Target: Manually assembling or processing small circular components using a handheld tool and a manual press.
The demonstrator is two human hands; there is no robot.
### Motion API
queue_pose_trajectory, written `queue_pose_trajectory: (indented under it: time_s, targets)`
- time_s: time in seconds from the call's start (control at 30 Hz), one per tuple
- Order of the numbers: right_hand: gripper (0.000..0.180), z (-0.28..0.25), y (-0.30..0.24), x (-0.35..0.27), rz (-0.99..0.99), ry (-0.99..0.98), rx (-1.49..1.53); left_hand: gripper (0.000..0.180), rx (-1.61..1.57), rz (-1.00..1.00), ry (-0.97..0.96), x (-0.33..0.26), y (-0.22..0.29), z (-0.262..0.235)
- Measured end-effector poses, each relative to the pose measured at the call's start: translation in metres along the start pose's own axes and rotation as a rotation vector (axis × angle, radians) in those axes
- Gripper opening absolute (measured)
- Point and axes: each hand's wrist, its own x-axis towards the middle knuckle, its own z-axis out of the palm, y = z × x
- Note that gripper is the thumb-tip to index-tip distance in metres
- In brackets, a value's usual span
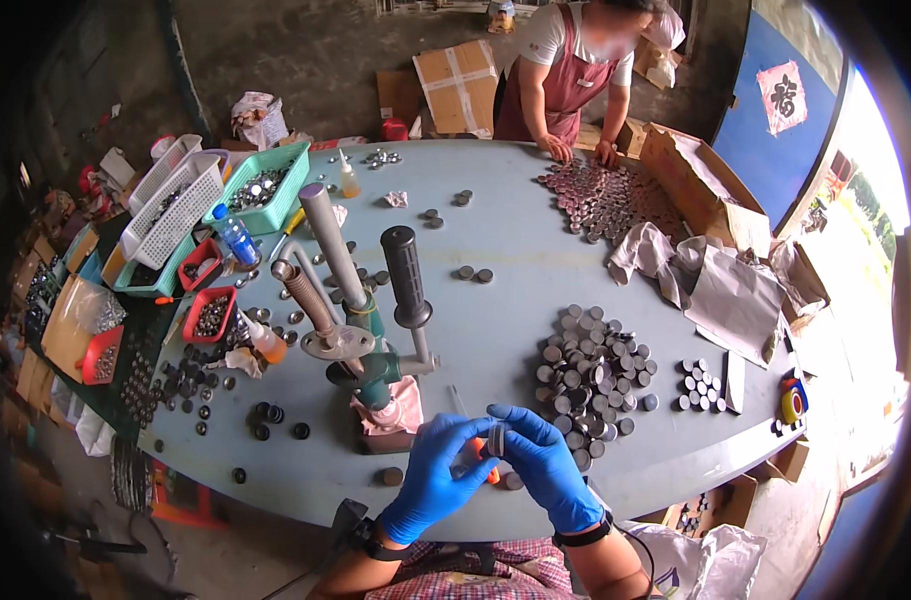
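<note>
Across a blue-grey worktop, a green basket is holding small metal parts at left, while a hand-levered press is standing nearer the middle. Over the near side, a blue-gloved left hand is pinching a small dark round piece, the right hand gripping it opposite. Farther right, dark round caps are lying heaped; beyond them a co-worker is leaning over reddish discs.

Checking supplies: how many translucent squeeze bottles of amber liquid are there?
2. One squeeze bottle is near the far edge of the grey-blue table; the other bottle is left of the green metal press. More may be hidden.
</note>
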Motion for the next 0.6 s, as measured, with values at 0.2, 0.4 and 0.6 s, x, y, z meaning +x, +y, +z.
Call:
queue_pose_trajectory:
  time_s: [0.2,0.4,0.6]
  targets:
    - [0.039,0.005,0.008,-0.015,-0.46,0.116,-0.521,0.048,0.208,0.097,0.076,-0.004,0.01,-0.008]
    - [0.032,-0.017,0.017,-0.027,-0.27,-0.1,-0.739,0.047,0.305,0.107,0.089,-0.005,0.011,-0.007]
    - [0.044,-0.022,0.02,-0.024,-0.126,-0.006,-0.636,0.046,0.248,0.061,0.104,-0.004,0.008,-0.003]
